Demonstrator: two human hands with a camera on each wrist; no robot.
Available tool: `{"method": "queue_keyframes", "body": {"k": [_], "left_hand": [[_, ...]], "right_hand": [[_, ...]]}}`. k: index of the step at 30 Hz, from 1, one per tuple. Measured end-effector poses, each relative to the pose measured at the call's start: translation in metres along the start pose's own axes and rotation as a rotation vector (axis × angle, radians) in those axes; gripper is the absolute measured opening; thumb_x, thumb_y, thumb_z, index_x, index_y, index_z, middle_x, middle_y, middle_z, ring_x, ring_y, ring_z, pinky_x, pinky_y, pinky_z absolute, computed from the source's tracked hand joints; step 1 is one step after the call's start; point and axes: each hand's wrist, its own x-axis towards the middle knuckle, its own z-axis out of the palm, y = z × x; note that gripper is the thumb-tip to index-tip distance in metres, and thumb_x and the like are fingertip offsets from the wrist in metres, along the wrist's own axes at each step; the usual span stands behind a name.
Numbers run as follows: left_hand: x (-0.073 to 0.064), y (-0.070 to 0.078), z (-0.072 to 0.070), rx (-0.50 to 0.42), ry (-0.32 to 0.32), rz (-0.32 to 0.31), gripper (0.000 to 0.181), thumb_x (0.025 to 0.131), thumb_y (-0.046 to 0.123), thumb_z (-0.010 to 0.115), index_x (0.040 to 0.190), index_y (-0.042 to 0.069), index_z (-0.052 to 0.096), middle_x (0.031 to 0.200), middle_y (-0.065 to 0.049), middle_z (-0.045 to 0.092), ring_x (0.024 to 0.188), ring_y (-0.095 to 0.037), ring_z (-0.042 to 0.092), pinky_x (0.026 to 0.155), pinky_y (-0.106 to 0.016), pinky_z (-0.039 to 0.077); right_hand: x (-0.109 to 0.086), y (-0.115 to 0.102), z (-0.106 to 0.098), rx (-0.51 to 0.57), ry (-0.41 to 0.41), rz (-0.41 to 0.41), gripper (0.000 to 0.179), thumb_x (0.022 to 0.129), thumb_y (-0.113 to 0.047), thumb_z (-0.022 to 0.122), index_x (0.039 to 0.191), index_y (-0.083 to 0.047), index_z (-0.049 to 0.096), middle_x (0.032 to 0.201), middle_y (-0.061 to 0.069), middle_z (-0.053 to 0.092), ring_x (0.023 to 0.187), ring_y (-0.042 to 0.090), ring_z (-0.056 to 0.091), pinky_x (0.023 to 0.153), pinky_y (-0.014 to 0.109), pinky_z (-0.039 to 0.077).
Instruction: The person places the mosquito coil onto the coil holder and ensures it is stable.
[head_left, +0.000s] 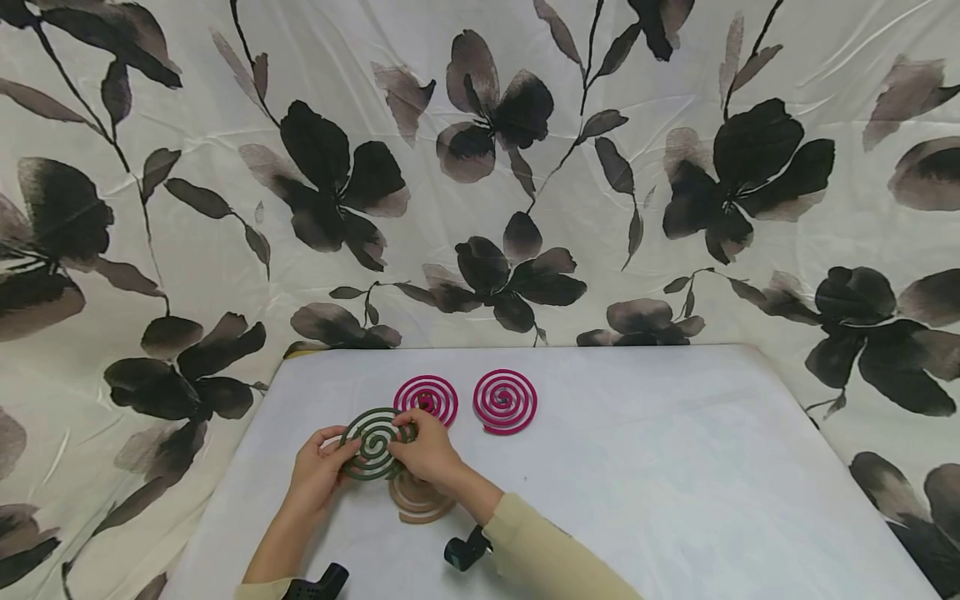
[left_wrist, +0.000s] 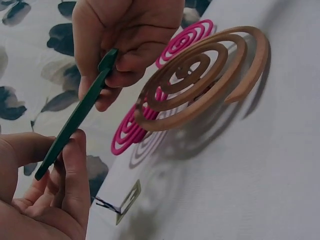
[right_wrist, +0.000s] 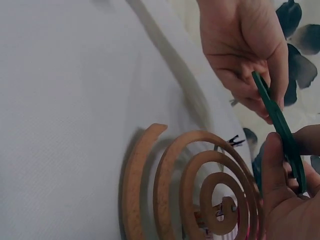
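Observation:
A green mosquito coil (head_left: 375,446) is held up between both hands, seen edge-on in the left wrist view (left_wrist: 75,117). My left hand (head_left: 318,467) pinches its left edge between thumb and fingers. On the opposite side, my right hand (head_left: 427,446) grips it with thumb and curled fingers. Below them, a brown mosquito coil (left_wrist: 205,110) sits raised over the table, partly hidden by the right hand in the head view. Just behind the green coil lies a pink mosquito coil (head_left: 405,390), partly covered. Another pink mosquito coil (head_left: 505,429) lies to its right.
A small bent metal stand (left_wrist: 131,202) shows on the table in the left wrist view. The white table (head_left: 637,467) ends at a floral cloth backdrop (head_left: 495,275). Black wrist devices (head_left: 467,550) hang near the table surface.

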Motion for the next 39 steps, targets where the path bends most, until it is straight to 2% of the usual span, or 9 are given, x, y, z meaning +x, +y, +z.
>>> {"method": "queue_keyframes", "body": {"k": [5, 12, 15, 18, 22, 25, 32, 39], "left_hand": [[0.006, 0.004, -0.004, 0.015, 0.008, 0.009, 0.044, 0.093, 0.013, 0.066, 0.125, 0.002, 0.038, 0.082, 0.005, 0.068, 0.066, -0.008, 0.064, 0.057, -0.022, 0.051], [0.01, 0.009, -0.008, 0.043, 0.0, -0.003, 0.045, 0.092, 0.012, 0.068, 0.123, 0.002, 0.036, 0.081, 0.003, 0.068, 0.066, -0.008, 0.064, 0.055, -0.022, 0.051], [0.012, 0.011, -0.01, 0.049, -0.008, -0.006, 0.048, 0.092, 0.013, 0.069, 0.124, 0.002, 0.034, 0.081, 0.003, 0.068, 0.066, -0.008, 0.065, 0.055, -0.022, 0.052], [0.014, 0.011, -0.015, 0.07, -0.013, -0.012, 0.056, 0.091, 0.015, 0.07, 0.131, 0.001, 0.032, 0.084, 0.004, 0.068, 0.067, -0.008, 0.064, 0.056, -0.023, 0.052], [0.02, 0.012, -0.019, 0.107, -0.008, -0.02, 0.066, 0.091, 0.019, 0.071, 0.141, 0.001, 0.031, 0.09, 0.006, 0.068, 0.072, -0.006, 0.063, 0.058, -0.022, 0.051], [0.025, 0.014, -0.021, 0.128, -0.007, -0.02, 0.066, 0.091, 0.019, 0.071, 0.142, 0.001, 0.034, 0.094, 0.007, 0.068, 0.076, -0.005, 0.063, 0.061, -0.022, 0.052], [0.032, 0.019, -0.024, 0.15, -0.028, -0.005, 0.065, 0.091, 0.017, 0.07, 0.143, 0.0, 0.034, 0.094, 0.007, 0.068, 0.079, -0.005, 0.064, 0.065, -0.023, 0.053], [0.041, 0.022, -0.028, 0.149, -0.023, -0.025, 0.07, 0.091, 0.021, 0.071, 0.144, -0.003, 0.033, 0.096, 0.009, 0.067, 0.078, -0.003, 0.063, 0.065, -0.022, 0.052]], "right_hand": [[0.003, -0.008, -0.001, -0.01, -0.018, 0.035, 0.025, 0.085, -0.013, 0.075, 0.107, -0.017, 0.065, 0.113, -0.003, 0.061, 0.104, 0.011, 0.054, 0.087, 0.033, 0.048], [0.011, -0.011, 0.004, -0.022, -0.015, 0.031, 0.024, 0.083, -0.01, 0.075, 0.105, -0.015, 0.065, 0.106, -0.005, 0.06, 0.099, 0.009, 0.052, 0.086, 0.027, 0.046], [0.014, -0.013, 0.006, -0.037, -0.02, 0.024, 0.025, 0.083, -0.009, 0.075, 0.105, -0.013, 0.065, 0.103, -0.004, 0.059, 0.095, 0.009, 0.052, 0.082, 0.025, 0.046], [0.017, -0.016, 0.009, -0.024, -0.038, 0.031, 0.025, 0.082, -0.008, 0.075, 0.105, -0.012, 0.064, 0.1, -0.002, 0.058, 0.087, 0.009, 0.055, 0.072, 0.024, 0.05], [0.022, -0.017, 0.014, 0.061, -0.056, 0.056, 0.023, 0.084, -0.004, 0.073, 0.104, -0.011, 0.064, 0.092, 0.0, 0.058, 0.069, 0.011, 0.059, 0.056, 0.027, 0.054], [0.028, -0.016, 0.018, 0.097, -0.044, 0.065, 0.022, 0.084, -0.002, 0.072, 0.102, -0.011, 0.065, 0.087, 0.0, 0.057, 0.064, 0.011, 0.059, 0.051, 0.027, 0.054], [0.04, -0.012, 0.021, 0.106, -0.033, 0.065, 0.019, 0.083, -0.002, 0.073, 0.099, -0.011, 0.07, 0.092, 0.001, 0.061, 0.067, 0.01, 0.061, 0.052, 0.03, 0.055], [0.05, -0.016, 0.027, 0.138, -0.025, 0.099, 0.018, 0.083, -0.002, 0.074, 0.099, -0.011, 0.071, 0.093, 0.002, 0.061, 0.066, 0.012, 0.061, 0.051, 0.028, 0.054]]}}
